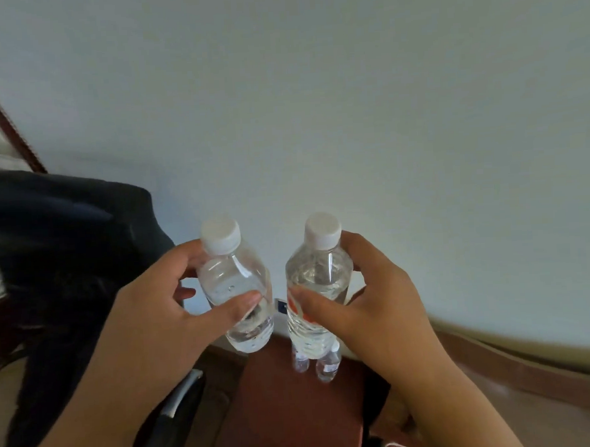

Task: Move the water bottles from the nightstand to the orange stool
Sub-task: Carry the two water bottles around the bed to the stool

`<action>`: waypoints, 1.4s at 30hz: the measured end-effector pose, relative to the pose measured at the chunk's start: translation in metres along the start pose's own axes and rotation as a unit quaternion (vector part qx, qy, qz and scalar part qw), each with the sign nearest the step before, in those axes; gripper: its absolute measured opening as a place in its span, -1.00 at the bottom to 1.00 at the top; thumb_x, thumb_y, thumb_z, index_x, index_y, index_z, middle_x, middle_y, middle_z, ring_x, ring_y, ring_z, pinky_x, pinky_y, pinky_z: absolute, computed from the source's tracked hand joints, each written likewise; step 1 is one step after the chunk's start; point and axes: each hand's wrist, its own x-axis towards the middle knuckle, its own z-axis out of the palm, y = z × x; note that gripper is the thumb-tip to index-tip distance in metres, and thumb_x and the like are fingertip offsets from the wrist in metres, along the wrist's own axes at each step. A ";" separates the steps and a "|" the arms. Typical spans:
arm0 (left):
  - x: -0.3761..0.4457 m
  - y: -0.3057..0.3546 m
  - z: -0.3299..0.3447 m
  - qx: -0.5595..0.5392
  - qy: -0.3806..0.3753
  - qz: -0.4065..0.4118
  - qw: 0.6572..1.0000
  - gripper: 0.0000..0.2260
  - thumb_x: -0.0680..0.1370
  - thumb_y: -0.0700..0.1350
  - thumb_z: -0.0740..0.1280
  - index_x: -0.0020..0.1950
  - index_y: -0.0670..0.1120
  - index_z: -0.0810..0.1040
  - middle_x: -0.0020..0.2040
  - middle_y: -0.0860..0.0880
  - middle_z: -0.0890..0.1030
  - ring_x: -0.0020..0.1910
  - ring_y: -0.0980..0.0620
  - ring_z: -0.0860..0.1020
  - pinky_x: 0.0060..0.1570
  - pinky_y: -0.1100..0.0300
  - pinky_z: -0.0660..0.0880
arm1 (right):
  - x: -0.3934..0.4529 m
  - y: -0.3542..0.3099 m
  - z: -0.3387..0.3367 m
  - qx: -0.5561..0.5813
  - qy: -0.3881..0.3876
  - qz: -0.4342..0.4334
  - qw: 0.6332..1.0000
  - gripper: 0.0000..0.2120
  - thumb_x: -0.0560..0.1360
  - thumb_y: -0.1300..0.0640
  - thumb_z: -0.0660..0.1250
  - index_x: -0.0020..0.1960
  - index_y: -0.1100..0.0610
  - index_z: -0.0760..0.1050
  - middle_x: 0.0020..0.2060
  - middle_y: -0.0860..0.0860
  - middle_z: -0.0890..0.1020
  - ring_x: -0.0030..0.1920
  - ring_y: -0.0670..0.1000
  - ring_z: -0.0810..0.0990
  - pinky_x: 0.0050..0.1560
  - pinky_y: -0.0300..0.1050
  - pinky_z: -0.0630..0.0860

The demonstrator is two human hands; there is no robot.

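A: Well, two water bottles are up in the air, one in each of the hands. The left bottle leans a little leftward; the right bottle stands nearly upright. Both carry white caps.

B: And the grip?

A: The left hand wraps its fingers and thumb round the left bottle's middle. The right hand does the same on the right bottle, thumb across a red label.

B: Anything beneath?

A: Below the right hand, two more small bottles stand on a reddish-brown surface; whether it is the nightstand or the stool I cannot tell. Beyond the left hand lies dark fabric; a pale wall is behind both.
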 end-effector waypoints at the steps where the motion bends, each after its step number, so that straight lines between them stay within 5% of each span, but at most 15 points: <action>1: -0.004 -0.004 -0.007 -0.002 0.005 -0.008 1.000 -0.40 0.21 0.31 0.49 0.23 0.25 0.49 0.03 0.32 0.61 0.02 0.22 0.59 -0.06 0.35 0.44 | 0.000 -0.005 0.008 0.001 -0.010 -0.003 1.000 -0.51 0.35 -0.15 0.54 0.22 -0.29 0.45 0.03 -0.23 0.63 -0.21 -0.12 0.64 -0.17 -0.04 0.62; 9: -0.042 -0.051 -0.094 0.024 0.044 -0.046 0.998 -0.53 0.23 0.30 0.51 0.03 0.48 0.38 0.04 0.58 0.46 0.06 0.49 0.45 -0.14 0.52 0.35 | -0.003 -0.063 0.095 -0.020 -0.111 -0.049 0.992 -0.50 0.31 -0.27 0.53 0.18 -0.39 0.42 0.03 -0.34 0.61 -0.23 -0.10 0.66 -0.19 -0.02 0.62; 12: -0.066 -0.075 -0.139 0.059 0.077 -0.063 0.993 -0.51 0.21 0.39 0.45 0.07 0.50 0.34 0.05 0.61 0.42 0.06 0.52 0.43 -0.16 0.54 0.36 | -0.006 -0.096 0.137 -0.031 -0.159 -0.067 0.985 -0.53 0.30 -0.27 0.54 0.12 -0.42 0.42 -0.01 -0.43 0.59 -0.25 -0.19 0.65 -0.21 -0.20 0.57; 14: -0.084 -0.096 -0.168 0.069 0.099 -0.080 0.989 -0.44 0.22 0.42 0.43 0.18 0.45 0.38 0.07 0.51 0.49 0.07 0.45 0.47 -0.10 0.46 0.42 | -0.010 -0.117 0.167 -0.025 -0.192 -0.078 0.978 -0.55 0.28 -0.26 0.55 0.07 -0.40 0.43 -0.05 -0.49 0.57 -0.21 -0.26 0.64 -0.23 -0.31 0.50; 18: -0.128 -0.135 -0.216 0.094 0.160 -0.143 0.972 -0.34 0.23 0.43 0.46 0.29 0.41 0.37 0.08 0.39 0.55 0.06 0.30 0.53 0.03 0.18 0.55 | -0.025 -0.155 0.229 -0.010 -0.250 -0.134 0.959 -0.49 0.21 -0.35 0.50 0.08 -0.53 0.35 -0.05 -0.56 0.53 -0.16 -0.25 0.64 -0.13 -0.19 0.57; 24: -0.208 -0.148 -0.264 0.106 0.270 -0.227 0.930 -0.48 0.25 0.23 0.56 0.06 0.46 0.34 0.02 0.64 0.38 0.08 0.55 0.37 -0.16 0.58 0.38 | -0.053 -0.204 0.299 0.045 -0.344 -0.195 0.917 -0.43 0.20 -0.34 0.52 0.16 -0.48 0.40 0.01 -0.47 0.59 0.03 -0.29 0.61 0.03 -0.09 0.62; 31: -0.310 -0.139 -0.281 0.176 0.388 -0.378 0.822 -0.34 0.27 0.34 0.47 0.32 0.39 0.33 0.07 0.44 0.46 0.06 0.42 0.43 -0.15 0.45 0.36 | -0.095 -0.258 0.372 0.080 -0.496 -0.293 0.813 -0.35 0.20 -0.30 0.56 0.26 -0.30 0.47 0.04 -0.37 0.62 0.06 -0.26 0.60 0.09 -0.08 0.59; 36: -0.356 -0.108 -0.270 0.195 0.470 -0.471 0.721 -0.39 0.26 0.37 0.45 0.23 0.47 0.27 0.01 0.52 0.41 0.04 0.40 0.45 -0.13 0.43 0.38 | -0.130 -0.292 0.398 0.123 -0.596 -0.346 0.714 -0.41 0.18 -0.31 0.52 0.18 -0.27 0.50 0.02 -0.44 0.59 0.05 -0.34 0.58 -0.01 -0.32 0.54; 42: -0.389 -0.077 -0.218 0.208 0.537 -0.569 0.587 -0.33 0.23 0.40 0.43 0.30 0.33 0.37 0.09 0.38 0.52 -0.01 0.32 0.51 -0.08 0.35 0.47 | -0.171 -0.295 0.421 0.082 -0.677 -0.416 0.601 -0.51 0.17 -0.38 0.47 0.03 -0.32 0.42 -0.06 -0.48 0.54 -0.02 -0.34 0.54 -0.17 -0.32 0.47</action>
